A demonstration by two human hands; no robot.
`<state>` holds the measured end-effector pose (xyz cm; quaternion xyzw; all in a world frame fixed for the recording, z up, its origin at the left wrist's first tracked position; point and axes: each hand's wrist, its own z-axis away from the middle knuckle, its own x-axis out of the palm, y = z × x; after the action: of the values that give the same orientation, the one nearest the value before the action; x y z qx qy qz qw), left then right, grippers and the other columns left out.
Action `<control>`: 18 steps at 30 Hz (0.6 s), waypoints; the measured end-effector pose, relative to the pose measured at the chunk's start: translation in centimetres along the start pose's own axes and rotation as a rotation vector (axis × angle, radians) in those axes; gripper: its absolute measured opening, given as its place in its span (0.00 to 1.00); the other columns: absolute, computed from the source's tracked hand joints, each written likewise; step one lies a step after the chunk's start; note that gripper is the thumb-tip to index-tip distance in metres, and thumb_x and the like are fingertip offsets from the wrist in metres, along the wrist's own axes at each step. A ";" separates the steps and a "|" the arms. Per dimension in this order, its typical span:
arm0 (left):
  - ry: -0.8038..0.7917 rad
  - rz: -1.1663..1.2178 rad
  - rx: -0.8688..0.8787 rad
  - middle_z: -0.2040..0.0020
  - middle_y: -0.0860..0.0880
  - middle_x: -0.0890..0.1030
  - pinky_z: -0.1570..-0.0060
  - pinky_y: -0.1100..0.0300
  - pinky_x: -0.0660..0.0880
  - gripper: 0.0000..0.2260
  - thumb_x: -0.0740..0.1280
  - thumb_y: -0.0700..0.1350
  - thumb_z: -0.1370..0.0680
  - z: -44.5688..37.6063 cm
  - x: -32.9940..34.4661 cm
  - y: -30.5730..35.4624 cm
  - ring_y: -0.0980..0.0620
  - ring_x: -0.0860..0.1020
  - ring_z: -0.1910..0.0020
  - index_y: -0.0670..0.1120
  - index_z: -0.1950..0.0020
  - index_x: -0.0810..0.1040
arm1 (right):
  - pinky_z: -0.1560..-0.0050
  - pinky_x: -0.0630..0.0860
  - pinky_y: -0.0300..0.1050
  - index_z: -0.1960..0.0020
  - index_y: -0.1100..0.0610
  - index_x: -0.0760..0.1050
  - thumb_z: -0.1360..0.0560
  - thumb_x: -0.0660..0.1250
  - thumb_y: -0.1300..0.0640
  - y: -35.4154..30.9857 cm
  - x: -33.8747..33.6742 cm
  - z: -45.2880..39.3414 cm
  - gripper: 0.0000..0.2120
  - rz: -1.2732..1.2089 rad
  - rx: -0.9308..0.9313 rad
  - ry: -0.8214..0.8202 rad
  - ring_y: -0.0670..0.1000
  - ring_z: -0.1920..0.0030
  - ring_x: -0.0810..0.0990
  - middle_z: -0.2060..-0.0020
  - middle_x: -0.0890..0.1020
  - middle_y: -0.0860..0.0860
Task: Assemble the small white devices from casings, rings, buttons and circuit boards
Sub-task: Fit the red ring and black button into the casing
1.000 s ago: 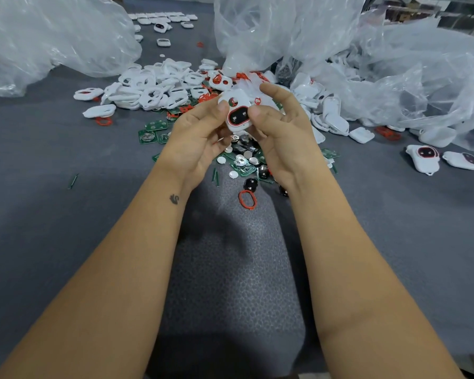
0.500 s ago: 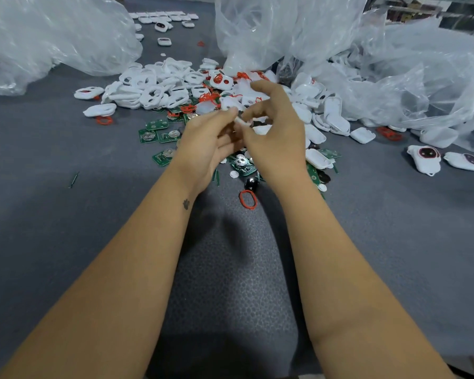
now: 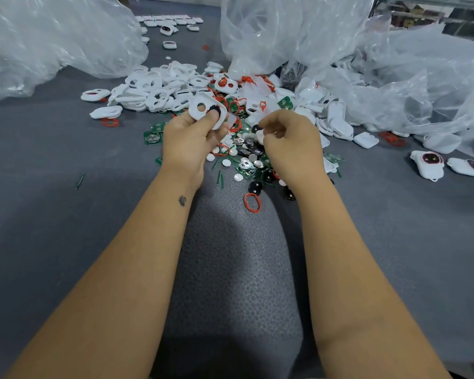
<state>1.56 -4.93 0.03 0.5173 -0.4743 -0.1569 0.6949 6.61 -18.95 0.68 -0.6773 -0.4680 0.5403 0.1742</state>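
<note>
Your hands over the parts heap: white casing in the left, small white piece in the right.

Taking the parts heap as landmark: far left of it, a crumpled clear bag; at its left edge, a pile of white casings and a green circuit board. Above its middle, your left hand grips a white casing with two openings, thumb pressed on the dark one. Just right, your right hand curls its fingers, pinching a small white piece. At the near edge lies a red ring. Well right of the heap, two assembled devices lie on the grey mat.
</note>
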 end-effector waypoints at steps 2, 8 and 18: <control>-0.008 -0.033 0.013 0.67 0.50 0.84 0.63 0.67 0.77 0.08 0.66 0.33 0.22 0.1 0.0 0.2 0.57 0.82 0.66 0.41 0.58 0.80 | 0.56 0.75 0.45 0.53 0.52 0.81 0.30 0.61 0.65 0.1 -0.1 -0.1 0.13 0.139 -0.023 -0.056 0.51 0.60 0.76 0.61 0.79 0.47; -0.003 -0.082 0.008 0.67 0.50 0.84 0.69 0.69 0.74 0.09 0.64 0.34 0.21 0.0 0.0 0.1 0.58 0.80 0.69 0.43 0.58 0.80 | 0.48 0.77 0.49 0.47 0.51 0.83 0.29 0.68 0.59 0.2 -0.3 0.1 0.12 0.365 -0.064 -0.275 0.55 0.49 0.78 0.57 0.83 0.49; -0.057 -0.276 0.046 0.64 0.54 0.82 0.66 0.68 0.74 0.08 0.65 0.36 0.21 -0.1 0.0 -0.7 0.60 0.76 0.69 0.46 0.55 0.80 | 0.54 0.74 0.45 0.56 0.48 0.83 0.29 0.70 0.58 0.6 -0.1 0.0 0.06 0.428 -0.177 -0.253 0.52 0.53 0.78 0.60 0.77 0.47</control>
<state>1.83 -5.17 -0.54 0.5888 -0.4217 -0.2547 0.6408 6.84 -19.29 0.30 -0.7006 -0.3773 0.6023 -0.0638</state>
